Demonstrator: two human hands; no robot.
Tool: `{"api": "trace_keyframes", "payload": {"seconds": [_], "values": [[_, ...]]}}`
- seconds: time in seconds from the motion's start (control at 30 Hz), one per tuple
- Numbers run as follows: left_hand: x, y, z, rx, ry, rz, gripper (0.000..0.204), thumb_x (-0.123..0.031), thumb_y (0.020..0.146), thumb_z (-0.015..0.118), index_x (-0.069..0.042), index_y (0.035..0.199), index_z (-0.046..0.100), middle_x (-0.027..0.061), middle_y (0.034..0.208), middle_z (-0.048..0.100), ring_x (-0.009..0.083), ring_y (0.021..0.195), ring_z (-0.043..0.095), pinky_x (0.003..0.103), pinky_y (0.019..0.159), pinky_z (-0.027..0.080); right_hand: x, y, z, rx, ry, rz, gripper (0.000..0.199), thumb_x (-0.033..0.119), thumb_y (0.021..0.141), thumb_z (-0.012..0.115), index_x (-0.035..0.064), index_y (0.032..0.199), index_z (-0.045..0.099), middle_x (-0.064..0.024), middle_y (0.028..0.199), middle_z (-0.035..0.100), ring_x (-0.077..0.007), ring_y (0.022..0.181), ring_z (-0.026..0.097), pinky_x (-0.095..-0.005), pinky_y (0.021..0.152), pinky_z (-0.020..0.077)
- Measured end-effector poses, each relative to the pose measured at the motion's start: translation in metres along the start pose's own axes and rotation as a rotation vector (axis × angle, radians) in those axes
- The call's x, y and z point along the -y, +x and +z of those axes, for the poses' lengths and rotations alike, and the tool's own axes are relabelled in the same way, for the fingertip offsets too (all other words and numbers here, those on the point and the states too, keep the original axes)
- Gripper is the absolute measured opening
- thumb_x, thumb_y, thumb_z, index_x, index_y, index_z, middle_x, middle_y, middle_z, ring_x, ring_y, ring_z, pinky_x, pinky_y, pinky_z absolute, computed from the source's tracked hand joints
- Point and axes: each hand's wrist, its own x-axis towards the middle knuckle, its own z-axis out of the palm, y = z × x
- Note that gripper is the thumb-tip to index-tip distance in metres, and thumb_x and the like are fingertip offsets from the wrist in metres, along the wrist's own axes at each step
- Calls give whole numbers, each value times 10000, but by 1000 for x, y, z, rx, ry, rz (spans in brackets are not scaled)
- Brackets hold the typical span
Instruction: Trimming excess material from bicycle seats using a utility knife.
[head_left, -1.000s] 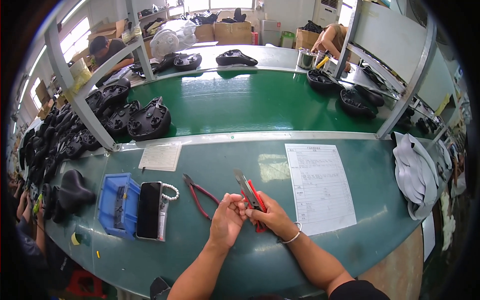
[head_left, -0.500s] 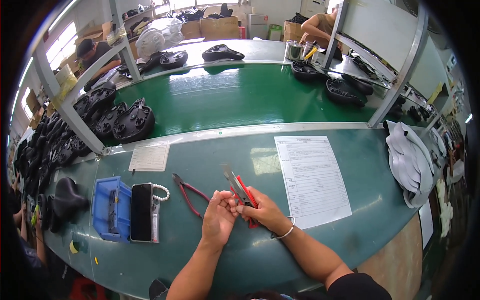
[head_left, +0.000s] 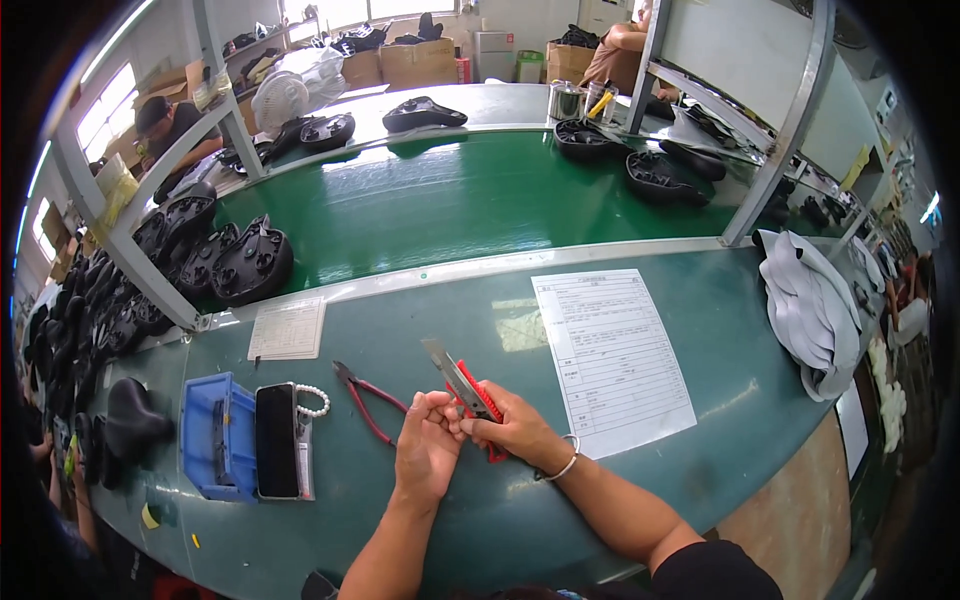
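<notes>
My right hand [head_left: 513, 425] grips a red box cutter [head_left: 466, 386] with its long metal blade pointing up and to the left. Curled fingers of my left hand [head_left: 427, 455] meet the cutter's near side, palm turned partly up. Whether they pinch some small piece there is hidden. Just left of both hands, pliers with dark red handles [head_left: 370, 403] lie on the green worktable [head_left: 400, 545]. A printed paper sheet [head_left: 622, 365] rests to the right of the cutter.
Left of the pliers sit a phone [head_left: 277, 440], a white bead loop [head_left: 318, 400] and a blue bin [head_left: 224, 488]. Black bicycle saddles [head_left: 254, 265] pile up at the left. Grey cut pieces [head_left: 808, 310] stack at the right. Metal posts [head_left: 785, 130] frame the far side; co-workers sit beyond.
The whole view has shifted slightly, with far things sliding left. Both hands stay together, and the cutter's blade leans a little more to the left.
</notes>
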Motion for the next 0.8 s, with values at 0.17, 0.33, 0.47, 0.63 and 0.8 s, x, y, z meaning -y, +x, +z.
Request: {"api": "trace_keyframes", "payload": {"seconds": [0.17,0.33,0.47,0.63,0.8], "values": [[0,0,-2,0,-3,-11,314,-351,979,458,-63,993,583,22,829,531,123,780,489,272,718,407,0,0,0,21,17,1,256,136,845,630,33,1050,516,-20,810,593,-71,659,547,-224,594,464],[0,0,1,9,7,-3,314,-354,977,463,-65,998,583,17,830,533,123,776,490,272,723,411,-1,0,-3,33,7,15,278,131,853,641,28,1079,515,-18,842,584,-66,678,538,-216,603,458],[1,0,-1,-3,-14,-6,347,-372,982,455,-53,986,593,35,825,565,133,757,524,273,697,439,-1,0,-2,30,7,8,278,132,855,639,32,1083,514,-20,842,583,-68,674,536,-217,594,450],[1,0,1,-21,-11,-3,348,-370,983,454,-52,985,595,33,818,561,134,748,523,274,695,440,-5,0,-2,25,19,3,276,136,855,640,31,1078,515,-21,838,583,-69,668,536,-219,585,445],[1,-1,1,2,10,-3,326,-359,982,454,-62,1001,588,12,811,547,117,762,497,269,711,413,-4,0,-2,25,17,-1,277,142,856,641,30,1075,515,-21,835,581,-70,663,536,-219,581,445]]}}
